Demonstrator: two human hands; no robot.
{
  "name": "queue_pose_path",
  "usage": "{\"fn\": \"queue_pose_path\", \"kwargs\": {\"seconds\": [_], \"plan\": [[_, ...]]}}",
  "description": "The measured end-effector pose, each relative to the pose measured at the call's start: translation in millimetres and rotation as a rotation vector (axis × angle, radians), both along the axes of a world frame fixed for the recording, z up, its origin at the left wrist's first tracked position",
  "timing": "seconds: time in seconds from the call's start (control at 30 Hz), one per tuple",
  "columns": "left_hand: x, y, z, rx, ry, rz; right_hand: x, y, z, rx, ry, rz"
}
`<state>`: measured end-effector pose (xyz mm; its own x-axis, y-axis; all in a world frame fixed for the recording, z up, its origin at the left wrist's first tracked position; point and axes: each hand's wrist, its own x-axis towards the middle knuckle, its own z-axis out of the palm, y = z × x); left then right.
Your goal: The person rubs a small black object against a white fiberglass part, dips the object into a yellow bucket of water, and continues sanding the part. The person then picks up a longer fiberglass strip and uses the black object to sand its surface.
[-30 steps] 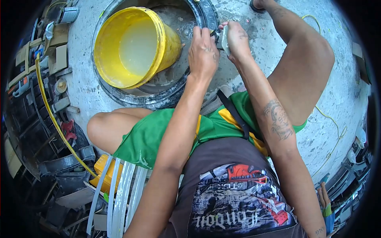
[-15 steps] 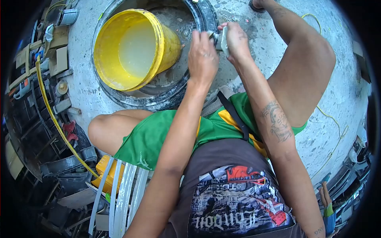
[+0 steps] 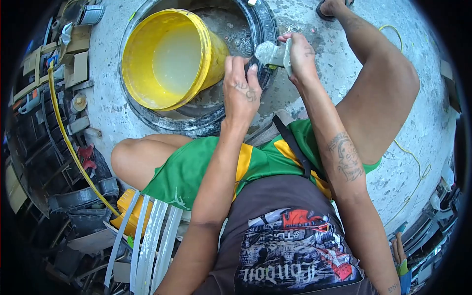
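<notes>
A pale grey part [image 3: 268, 53] with a rounded end and a narrow neck is gripped in my right hand [image 3: 301, 58], its wider flat side against the palm. My left hand [image 3: 241, 88] pinches a small dark piece [image 3: 253, 62] between thumb and fingers, just to the left of the part's rounded end. I cannot tell what kind of thing the dark piece is. To the left of both hands, a yellow bucket [image 3: 214, 54] with cloudy liquid leans inside a black tire-like ring [image 3: 191, 129].
Wet concrete floor [image 3: 300, 105] surrounds the ring. A yellow hose [image 3: 73, 155] and cluttered dark parts lie at left, near a cardboard box [image 3: 78, 69]. Pale strips [image 3: 156, 223] stand beside my left thigh. A thin yellow cord [image 3: 410, 150] runs along the right.
My left hand has drawn back and turned, moving away from the part with the dark piece. My right hand has shifted slightly right, and the part's rounded end now shows.
</notes>
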<state>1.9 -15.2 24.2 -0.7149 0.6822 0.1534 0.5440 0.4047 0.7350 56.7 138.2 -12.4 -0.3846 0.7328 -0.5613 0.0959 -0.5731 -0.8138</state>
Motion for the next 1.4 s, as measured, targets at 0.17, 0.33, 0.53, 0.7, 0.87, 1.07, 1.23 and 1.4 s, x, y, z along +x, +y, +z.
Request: {"fn": "queue_pose_path", "kwargs": {"seconds": [0.17, 0.33, 0.53, 0.7, 0.87, 1.07, 1.23, 1.4], "plan": [[7.8, 33.1, -14.5, 0.031, 0.057, 0.005, -0.2, 1.4, -10.0, 0.091, -0.062, 0.022], [10.6, 34.4, -18.4, 0.004, 0.080, -0.031, 3.8, -3.9, 5.5, 0.433, -0.170, 0.145], [11.0, 37.3, -19.9, 0.044, 0.043, -0.017, -0.7, 1.4, 1.1, 0.109, -0.109, 0.049], [2.5, 42.0, -24.9, 0.039, 0.147, 0.015, 0.0, -1.9, 1.2, 0.109, -0.036, 0.003], [-2.5, 16.5, -5.5, 0.104, 0.057, 0.123, -2.4, -3.9, 2.7, 0.047, -0.024, -0.007], [12.9, 31.9, -19.6, 0.010, 0.055, -0.012, 2.1, -1.8, -10.0, 0.321, -0.144, 0.093], [9.6, 40.6, -20.4, 0.044, 0.097, -0.038, -3.2, 1.0, 0.6, 0.055, 0.007, -0.031], [3.2, 51.1, -20.2, -0.050, 0.136, -0.053, -3.2, -1.5, 0.9, -0.068, 0.092, -0.077]]}}
